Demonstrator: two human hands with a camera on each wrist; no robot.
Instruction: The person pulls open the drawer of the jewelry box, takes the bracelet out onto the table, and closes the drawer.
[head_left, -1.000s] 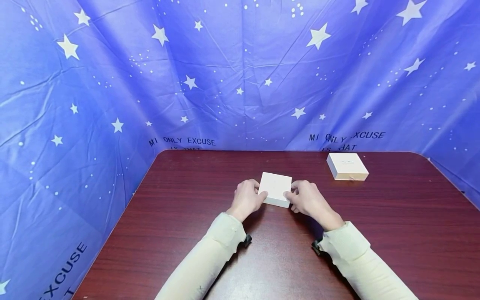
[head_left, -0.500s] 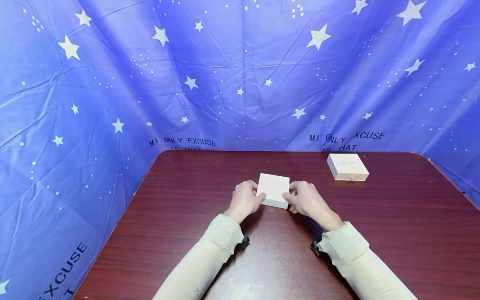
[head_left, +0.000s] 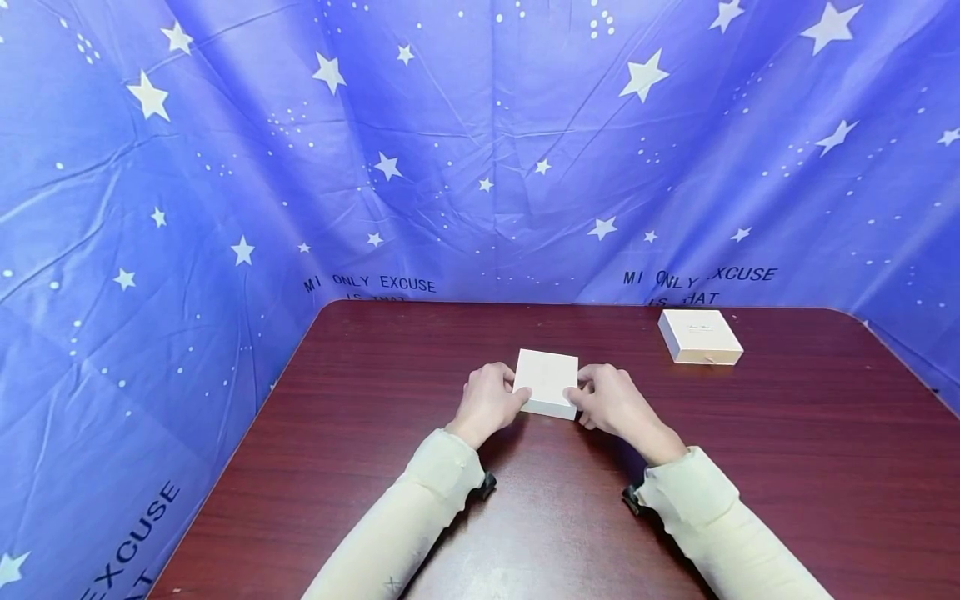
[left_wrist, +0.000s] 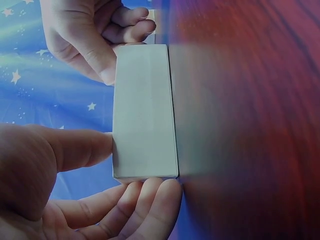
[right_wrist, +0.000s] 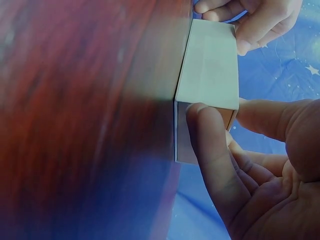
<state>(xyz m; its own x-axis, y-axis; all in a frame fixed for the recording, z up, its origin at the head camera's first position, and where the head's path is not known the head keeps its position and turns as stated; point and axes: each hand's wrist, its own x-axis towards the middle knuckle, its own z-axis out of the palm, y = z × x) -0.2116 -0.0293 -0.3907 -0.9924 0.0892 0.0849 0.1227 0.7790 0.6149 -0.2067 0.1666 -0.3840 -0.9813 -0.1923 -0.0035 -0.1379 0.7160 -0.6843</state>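
Observation:
A small white box (head_left: 547, 379) lies flat near the middle of the table, turned slightly. My left hand (head_left: 487, 402) grips its left side, thumb on the top near edge and the other fingers along the side. On the opposite side my right hand (head_left: 613, 407) holds it the same way, thumb on the top. In the left wrist view the box's plain near side (left_wrist: 142, 112) stands between both hands. The right wrist view shows the right fingertips (right_wrist: 202, 120) against the end of the box (right_wrist: 212, 65). The box's underside is hidden.
A second white box (head_left: 701, 335), with small print on top and a little tab at its front, sits at the back right. The dark red wooden table (head_left: 360, 375) has a blue star-patterned cloth (head_left: 480, 150) hanging behind it and at its sides.
Both hands have shifted the held box slightly left and a little nearer. Their grip looks the same. The second box stays put; the head view has shifted slightly.

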